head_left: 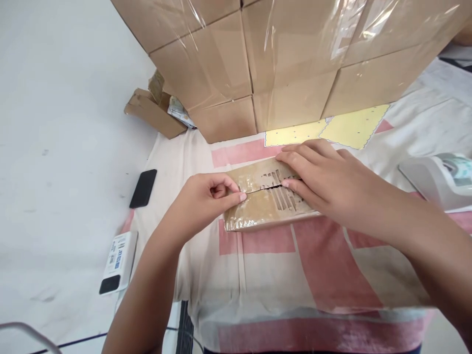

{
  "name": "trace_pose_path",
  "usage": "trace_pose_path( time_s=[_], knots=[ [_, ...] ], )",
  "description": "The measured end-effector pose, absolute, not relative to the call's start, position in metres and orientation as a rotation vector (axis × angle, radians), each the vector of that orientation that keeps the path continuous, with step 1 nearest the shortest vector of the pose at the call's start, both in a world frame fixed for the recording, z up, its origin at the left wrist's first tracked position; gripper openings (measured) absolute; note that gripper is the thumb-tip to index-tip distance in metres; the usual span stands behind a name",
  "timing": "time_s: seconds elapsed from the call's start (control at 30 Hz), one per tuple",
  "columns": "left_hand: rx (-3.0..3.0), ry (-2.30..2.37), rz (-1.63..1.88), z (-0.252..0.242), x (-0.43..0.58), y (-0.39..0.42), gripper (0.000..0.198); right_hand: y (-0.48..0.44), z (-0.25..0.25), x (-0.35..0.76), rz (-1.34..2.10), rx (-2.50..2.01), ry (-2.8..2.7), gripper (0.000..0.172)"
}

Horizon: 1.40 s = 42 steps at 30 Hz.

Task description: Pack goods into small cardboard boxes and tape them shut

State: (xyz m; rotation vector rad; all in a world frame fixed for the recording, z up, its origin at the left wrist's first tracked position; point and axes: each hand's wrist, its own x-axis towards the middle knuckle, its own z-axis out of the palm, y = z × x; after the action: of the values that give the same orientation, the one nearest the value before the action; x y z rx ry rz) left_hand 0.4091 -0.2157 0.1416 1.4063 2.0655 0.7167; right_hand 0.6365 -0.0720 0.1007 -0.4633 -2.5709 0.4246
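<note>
A small flat cardboard box [254, 209] lies on the cloth-covered table in front of me. Shiny clear tape covers its left part, and a dark seam runs along its top. Around the middle of the seam the paper is torn, baring ridged corrugation. At the seam's left end, my left hand [208, 201] pinches with thumb and index finger; whether tape or a flap edge is between them I cannot tell. My right hand [324, 174] grips the right part of the box, fingers over its far side and thumb by the seam. The palm hides that end.
Large stacked cardboard boxes [291, 54] in clear wrap stand behind, with yellow sheets [354, 128] at their foot. An opened carton [157, 113] leans near the wall. A black phone [143, 189] and a white device [120, 260] lie left; a white machine [438, 177] stands right.
</note>
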Motion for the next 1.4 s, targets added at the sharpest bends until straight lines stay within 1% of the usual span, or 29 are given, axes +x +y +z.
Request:
trace_pose_path(
  time_s=[0.1,0.23,0.37,0.53,0.63,0.7,0.77,0.8,0.83,0.93,1.0,1.07,1.17,1.27,1.33,1.4],
  knots=[
    [1.440,2.165,0.687,0.142,0.414,-0.218,0.017,-0.072,0.100,0.637,0.389,-0.492,-2.615,0.037],
    [1.438,2.291,0.599,0.143,0.416,-0.219,0.026,-0.077,0.104,0.638,0.334,-0.538,-2.662,0.040],
    [1.353,2.334,0.571,0.140,0.410,-0.215,0.045,-0.082,0.110,0.639,0.287,-0.622,-2.710,0.042],
    [1.381,2.153,0.659,0.130,0.403,-0.215,0.050,-0.083,0.113,0.638,0.344,-0.689,-2.583,0.041],
    [1.328,1.940,0.631,0.130,0.400,-0.221,0.058,-0.078,0.115,0.648,0.527,-0.828,-2.404,0.045],
    [1.280,1.806,0.613,0.131,0.398,-0.226,0.070,-0.073,0.113,0.662,0.762,-0.882,-2.321,0.054],
    [1.249,1.718,0.612,0.131,0.396,-0.229,0.083,-0.066,0.103,0.682,1.007,-0.825,-2.279,0.073],
    [1.244,1.689,0.620,0.130,0.396,-0.230,0.087,-0.064,0.096,0.692,1.107,-0.764,-2.273,0.084],
    [1.240,1.670,0.640,0.129,0.396,-0.231,0.085,-0.062,0.087,0.702,1.187,-0.695,-2.286,0.094],
    [1.216,1.719,0.738,0.123,0.399,-0.228,0.059,-0.064,0.059,0.720,1.325,-0.589,-2.359,0.120],
    [1.172,1.790,0.791,0.118,0.403,-0.225,0.049,-0.071,0.046,0.723,1.409,-0.602,-2.326,0.129],
    [1.123,1.823,0.814,0.115,0.405,-0.223,0.049,-0.076,0.038,0.721,1.502,-0.612,-2.222,0.134],
    [1.079,1.804,0.781,0.112,0.402,-0.222,0.055,-0.074,0.034,0.714,1.615,-0.581,-2.134,0.139],
    [1.099,1.748,0.749,0.115,0.396,-0.220,0.062,-0.072,0.036,0.711,1.602,-0.541,-2.124,0.144],
    [1.109,1.702,0.747,0.118,0.398,-0.217,0.064,-0.079,0.036,0.714,1.552,-0.529,-2.060,0.141],
    [1.113,1.652,0.750,0.118,0.408,-0.214,0.063,-0.094,0.035,0.725,1.509,-0.522,-1.962,0.133]
  ],
)
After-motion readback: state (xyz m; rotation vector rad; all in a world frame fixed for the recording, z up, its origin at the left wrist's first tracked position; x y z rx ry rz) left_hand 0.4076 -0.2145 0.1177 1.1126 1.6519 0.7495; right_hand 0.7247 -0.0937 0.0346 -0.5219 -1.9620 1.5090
